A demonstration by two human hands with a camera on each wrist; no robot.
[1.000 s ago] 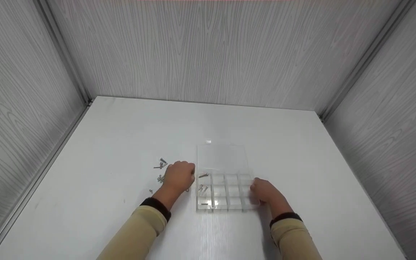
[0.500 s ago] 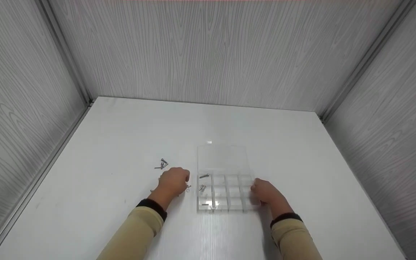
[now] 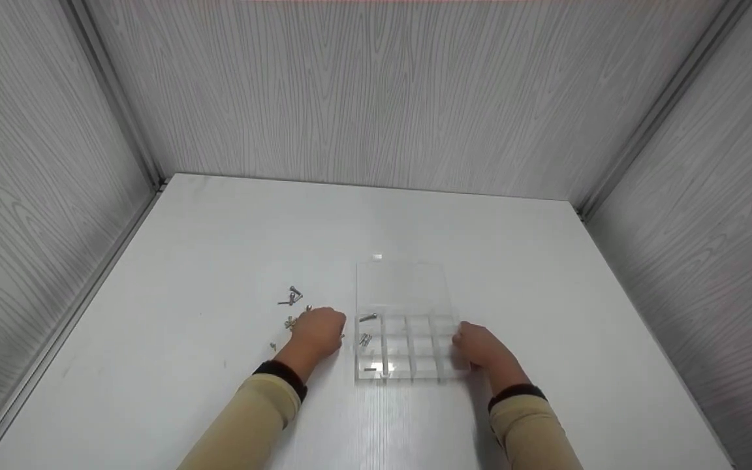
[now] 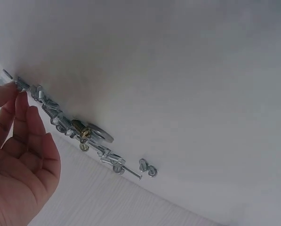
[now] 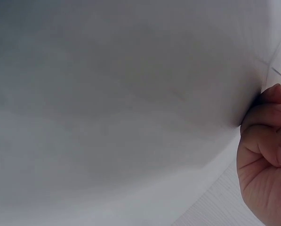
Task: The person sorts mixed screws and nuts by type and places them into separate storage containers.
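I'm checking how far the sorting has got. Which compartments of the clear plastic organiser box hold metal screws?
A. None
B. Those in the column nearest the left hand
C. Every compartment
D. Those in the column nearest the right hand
B: in the head view the metal screws in the clear plastic organiser box lie only in its left column, beside the left hand; the compartments towards the right hand look empty.

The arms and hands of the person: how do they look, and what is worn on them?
Both arms wear long tan sleeves, the left sleeve and the right sleeve, each ending in a dark cuff at the wrist, left cuff and right cuff. The left hand and right hand are bare: no gloves, and no rings or watch show.
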